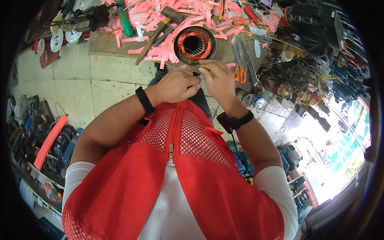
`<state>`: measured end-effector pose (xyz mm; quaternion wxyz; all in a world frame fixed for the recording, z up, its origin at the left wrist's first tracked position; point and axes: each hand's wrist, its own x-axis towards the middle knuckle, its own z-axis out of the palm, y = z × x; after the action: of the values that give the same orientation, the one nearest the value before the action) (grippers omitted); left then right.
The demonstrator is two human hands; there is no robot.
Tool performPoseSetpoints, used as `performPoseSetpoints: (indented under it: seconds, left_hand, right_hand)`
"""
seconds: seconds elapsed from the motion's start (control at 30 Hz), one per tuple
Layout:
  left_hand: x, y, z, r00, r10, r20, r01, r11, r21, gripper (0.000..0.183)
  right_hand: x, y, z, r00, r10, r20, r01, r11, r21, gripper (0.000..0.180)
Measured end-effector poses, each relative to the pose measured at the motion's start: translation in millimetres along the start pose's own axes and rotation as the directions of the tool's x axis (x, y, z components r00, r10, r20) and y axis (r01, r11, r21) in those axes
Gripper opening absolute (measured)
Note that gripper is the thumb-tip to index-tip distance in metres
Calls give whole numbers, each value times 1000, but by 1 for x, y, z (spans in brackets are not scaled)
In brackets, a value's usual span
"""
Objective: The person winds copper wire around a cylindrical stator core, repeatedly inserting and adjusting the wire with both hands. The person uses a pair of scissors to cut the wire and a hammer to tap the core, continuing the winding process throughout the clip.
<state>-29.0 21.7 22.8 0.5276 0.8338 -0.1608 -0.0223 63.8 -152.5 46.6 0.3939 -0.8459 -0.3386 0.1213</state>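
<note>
Just below the near edge of the workbench, my left hand and my right hand are close together. A thin yellowish strand is pinched in the fingers of my right hand. The fingers of my left hand are curled; whether they grip the strand's other end is hidden. Directly beyond them stands a round motor stator with red-orange copper windings inside its dark metal ring. A thin strand runs from the windings towards my hands.
Pink paper strips litter the bench. A hammer and a green cylindrical object lie to the left. Orange-handled scissors and dark metal blades lie right of the stator. Tangled cables and a dark machine housing are further right.
</note>
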Motion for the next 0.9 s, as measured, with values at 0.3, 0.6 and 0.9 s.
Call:
performPoseSetpoints:
  seconds: [0.3,0.6,0.9]
  left_hand:
    - [-4,-4,4,1000,-11,19,10,997,72,25]
    - [-10,-13,11,996,82,-48,-76,990,116,24]
    - [-10,-19,18,980,167,-109,-148,976,160,25]
  right_hand:
    - [3,6,0,842,505,188,-537,753,381,14]
    - [51,-26,-32,979,188,75,-185,981,-55,26]
    - [138,-11,34,549,508,664,268,645,-715,24]
